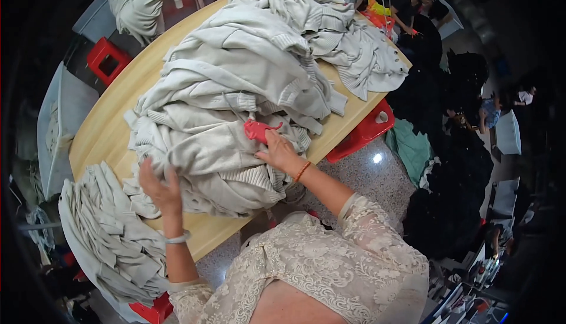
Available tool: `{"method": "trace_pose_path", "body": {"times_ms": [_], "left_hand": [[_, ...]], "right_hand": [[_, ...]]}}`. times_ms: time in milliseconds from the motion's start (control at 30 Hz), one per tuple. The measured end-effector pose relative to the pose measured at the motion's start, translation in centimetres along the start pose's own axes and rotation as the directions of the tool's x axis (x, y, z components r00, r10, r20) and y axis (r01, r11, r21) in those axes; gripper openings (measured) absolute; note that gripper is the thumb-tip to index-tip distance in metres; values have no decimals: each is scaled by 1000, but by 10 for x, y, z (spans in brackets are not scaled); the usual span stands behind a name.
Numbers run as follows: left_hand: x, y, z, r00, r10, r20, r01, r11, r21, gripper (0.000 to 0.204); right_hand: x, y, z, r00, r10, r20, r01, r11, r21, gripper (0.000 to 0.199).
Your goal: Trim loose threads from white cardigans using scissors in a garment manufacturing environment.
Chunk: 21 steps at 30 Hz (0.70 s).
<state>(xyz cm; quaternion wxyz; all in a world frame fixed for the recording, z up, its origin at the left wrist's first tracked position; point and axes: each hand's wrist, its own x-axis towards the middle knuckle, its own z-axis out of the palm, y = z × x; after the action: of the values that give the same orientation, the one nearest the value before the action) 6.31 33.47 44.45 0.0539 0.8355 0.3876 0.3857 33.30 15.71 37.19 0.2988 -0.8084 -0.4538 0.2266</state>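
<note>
A large heap of pale grey knitted sweaters (230, 70) covers the middle of a light wood table (100, 129). My right hand (279, 152) is closed over the near part of the heap, holding a small red hand tool (257, 129). The tool has a curved red tail, and a thin grey line runs from near its far end over the knit. Its exact kind is hard to make out. At the heap's left front my left hand (160, 189) is raised with its fingers apart, slightly blurred and holding nothing.
More pale sweaters (112, 230) lie piled at the table's near left. Red stools (107, 60) stand around the table, with a white bin (62, 124) at left. Dark garments (445, 194) and a green cloth (408, 147) lie to the right. Other people work at the far right.
</note>
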Motion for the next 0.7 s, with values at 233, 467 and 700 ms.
{"method": "trace_pose_path", "body": {"times_ms": [233,467,700], "left_hand": [[-39,73,22,847,157,508,-183,983,1,76],[-33,54,26,872,103,479,-104,994,-24,90],[-31,49,36,983,178,53,-157,948,-277,51]], "right_hand": [[19,-4,-5,988,-76,-136,86,994,63,32],[-32,-82,-104,917,-207,340,-16,835,550,24],[-51,-100,-72,787,-452,421,87,756,649,28]]}}
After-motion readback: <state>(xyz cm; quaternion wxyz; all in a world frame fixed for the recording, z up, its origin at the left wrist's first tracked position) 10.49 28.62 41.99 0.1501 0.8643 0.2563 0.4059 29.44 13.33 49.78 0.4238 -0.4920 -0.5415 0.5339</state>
